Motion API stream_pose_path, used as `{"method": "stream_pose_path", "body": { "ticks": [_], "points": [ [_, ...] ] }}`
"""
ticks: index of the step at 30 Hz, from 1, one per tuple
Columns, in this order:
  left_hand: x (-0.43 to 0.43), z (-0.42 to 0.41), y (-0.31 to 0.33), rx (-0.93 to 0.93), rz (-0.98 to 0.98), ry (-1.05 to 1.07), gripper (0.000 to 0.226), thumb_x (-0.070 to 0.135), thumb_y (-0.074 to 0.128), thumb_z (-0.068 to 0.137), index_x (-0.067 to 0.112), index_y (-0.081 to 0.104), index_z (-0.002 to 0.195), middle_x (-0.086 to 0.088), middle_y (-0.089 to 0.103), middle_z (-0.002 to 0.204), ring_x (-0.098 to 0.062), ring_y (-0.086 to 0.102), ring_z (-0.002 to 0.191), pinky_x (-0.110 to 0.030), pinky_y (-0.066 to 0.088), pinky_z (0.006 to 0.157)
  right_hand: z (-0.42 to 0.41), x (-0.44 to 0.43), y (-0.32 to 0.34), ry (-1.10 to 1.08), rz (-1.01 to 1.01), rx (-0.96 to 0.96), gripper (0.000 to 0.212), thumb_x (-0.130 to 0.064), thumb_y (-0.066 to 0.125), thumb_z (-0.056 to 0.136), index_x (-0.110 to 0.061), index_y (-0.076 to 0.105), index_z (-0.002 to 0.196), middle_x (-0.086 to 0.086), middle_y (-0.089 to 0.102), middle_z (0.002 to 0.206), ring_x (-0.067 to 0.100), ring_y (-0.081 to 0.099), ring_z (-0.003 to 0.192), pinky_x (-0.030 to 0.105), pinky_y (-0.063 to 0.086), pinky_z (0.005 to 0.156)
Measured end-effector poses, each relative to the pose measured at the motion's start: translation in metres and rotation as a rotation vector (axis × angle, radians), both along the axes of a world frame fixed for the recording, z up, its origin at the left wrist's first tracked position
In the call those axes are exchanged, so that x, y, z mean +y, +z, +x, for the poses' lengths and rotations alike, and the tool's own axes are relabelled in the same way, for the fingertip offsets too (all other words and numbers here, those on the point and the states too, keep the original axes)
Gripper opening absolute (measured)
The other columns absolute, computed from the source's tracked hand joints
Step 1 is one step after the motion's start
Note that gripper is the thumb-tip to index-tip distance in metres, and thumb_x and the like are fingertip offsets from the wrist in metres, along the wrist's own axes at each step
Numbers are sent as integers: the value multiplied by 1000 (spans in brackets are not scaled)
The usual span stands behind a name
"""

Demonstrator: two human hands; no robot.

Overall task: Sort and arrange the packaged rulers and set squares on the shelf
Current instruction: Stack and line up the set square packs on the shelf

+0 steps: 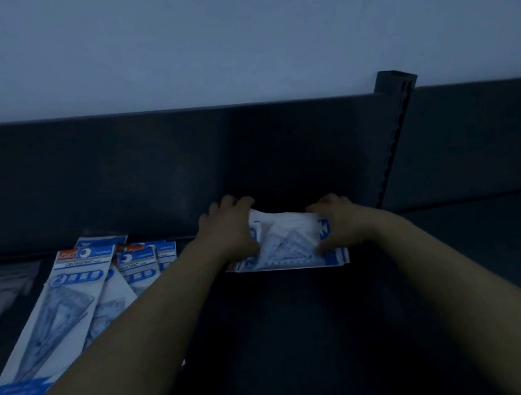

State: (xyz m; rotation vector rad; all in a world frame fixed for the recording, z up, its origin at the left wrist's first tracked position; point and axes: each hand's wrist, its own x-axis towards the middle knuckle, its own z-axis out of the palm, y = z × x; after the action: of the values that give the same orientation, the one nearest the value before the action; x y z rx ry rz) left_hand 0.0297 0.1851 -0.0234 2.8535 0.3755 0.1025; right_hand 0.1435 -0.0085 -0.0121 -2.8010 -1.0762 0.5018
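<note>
While both arms reach in from the bottom of the frame, the left hand [228,230] and right hand [338,224] clamp the two short ends of a set-square pack [286,243], fingers curled over it, centre of the dark shelf [301,323]. Lower left, a fanned pile of long packs [69,306] lies flat, well apart.

Blue-white set-square packs [286,248] stacked flat on shelf [303,339].
</note>
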Motion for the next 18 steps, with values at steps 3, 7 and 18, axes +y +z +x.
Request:
{"method": "stream_pose_path", "body": {
  "ticks": [3,7,18],
  "points": [
    [-11,4,-5,-44,304,-109,69,45,57,78,27,39,142,-2,31,148,-25,30,132,-40,23,106,-12,16,-4,38,-80,-102,78,-41,58,83,-24,19,149,6,22,152,31,21,137,42,19,111],
    [-14,3,-24,-181,490,-225,55,43,26,82,13,72,91,-8,69,101,-28,60,91,-43,36,92,-26,21,-29,30,16,-101,59,-38,29,97,-22,12,152,7,18,156,26,17,141,41,9,116],
    [-15,13,-12,-275,596,-233,6,14,67,54,16,62,55,-1,60,59,-20,52,48,-25,27,57,-34,19,-48,77,205,-331,75,-48,7,83,-16,27,148,4,33,151,18,28,138,44,2,118]
  ]
}}
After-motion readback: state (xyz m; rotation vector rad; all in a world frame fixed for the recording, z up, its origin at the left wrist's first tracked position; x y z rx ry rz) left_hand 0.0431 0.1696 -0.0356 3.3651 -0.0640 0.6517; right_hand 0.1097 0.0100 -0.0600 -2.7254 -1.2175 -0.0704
